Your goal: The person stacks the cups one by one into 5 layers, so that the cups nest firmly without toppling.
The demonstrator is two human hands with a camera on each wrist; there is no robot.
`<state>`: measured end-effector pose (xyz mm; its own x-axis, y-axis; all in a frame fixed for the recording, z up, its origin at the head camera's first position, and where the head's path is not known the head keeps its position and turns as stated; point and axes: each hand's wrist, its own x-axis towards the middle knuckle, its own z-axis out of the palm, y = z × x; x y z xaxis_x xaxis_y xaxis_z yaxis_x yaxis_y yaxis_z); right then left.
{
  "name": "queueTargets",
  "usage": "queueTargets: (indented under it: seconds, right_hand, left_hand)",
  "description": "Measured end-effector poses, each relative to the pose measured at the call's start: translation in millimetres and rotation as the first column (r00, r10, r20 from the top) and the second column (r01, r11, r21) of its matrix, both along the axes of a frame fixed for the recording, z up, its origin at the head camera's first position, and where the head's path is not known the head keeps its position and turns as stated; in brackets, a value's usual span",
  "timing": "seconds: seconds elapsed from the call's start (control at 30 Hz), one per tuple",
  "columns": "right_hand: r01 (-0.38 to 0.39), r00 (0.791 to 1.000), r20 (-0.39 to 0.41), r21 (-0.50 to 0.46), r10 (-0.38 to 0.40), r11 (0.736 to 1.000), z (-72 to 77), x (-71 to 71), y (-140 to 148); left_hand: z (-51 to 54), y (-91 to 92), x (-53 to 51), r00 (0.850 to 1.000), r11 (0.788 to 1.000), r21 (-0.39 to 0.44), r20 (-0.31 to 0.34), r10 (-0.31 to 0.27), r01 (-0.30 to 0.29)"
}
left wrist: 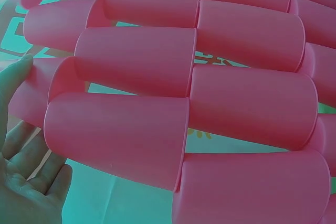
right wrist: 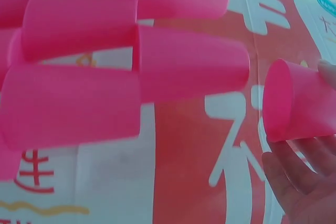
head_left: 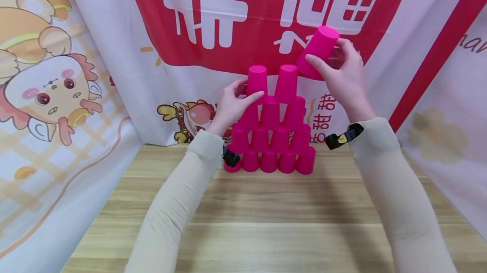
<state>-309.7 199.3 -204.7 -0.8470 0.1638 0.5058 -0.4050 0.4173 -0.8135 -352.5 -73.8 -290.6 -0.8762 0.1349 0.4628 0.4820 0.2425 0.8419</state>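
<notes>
Bright pink cups stand upside down in a stepped pyramid, the lowest row on the table. Two cups make up its top row. Around the left one, a pink cup, my left hand has its thumb in front and its fingers behind; the left wrist view also shows this cup between thumb and fingers. My right hand holds another pink cup in the air, tilted, mouth downward, above and right of the top-right cup. In the right wrist view the held cup is apart from the stack.
A wood-grain table carries the pyramid. Close behind it hangs a printed cloth with a red panel and white characters. Further printed cloths close off the left side and the right side.
</notes>
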Motion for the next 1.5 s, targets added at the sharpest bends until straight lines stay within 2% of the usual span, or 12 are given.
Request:
queueTargets:
  seconds: [0.23,0.5,0.73,0.97,1.5]
  right_hand:
    - [-0.094,0.995,-0.041,-0.002,0.094,0.996,8.6,-12.8,-23]
    - [-0.151,0.988,-0.006,-0.021,0.151,0.988,14.6,-27.8,-48]
    - [-0.189,0.982,0.02,0.003,0.189,0.982,12.2,-36.4,-63]
    - [-0.201,0.98,0.019,0.03,0.2,0.979,9.5,-39.3,-69]
    - [-0.16,0.982,0.113,0.055,0.153,0.986,2.8,-40.4,-61]
  left_hand:
    - [-0.3,0.2,-1.6,1.0,1.0,-0.003,0.003,0.003,-0.003]
    - [-0.7,-0.3,-1.1,1.0,1.0,0.0,0.01,-0.001,0.001]
    - [-1.4,-0.7,1.4,1.0,1.0,0.0,0.014,0.006,-0.006]
    - [-1.7,-2.1,-0.1,1.0,1.0,-0.013,0.017,0.01,-0.01]
    - [-2.8,-3.0,-0.3,1.0,1.0,0.0,0.015,-0.001,0.001]
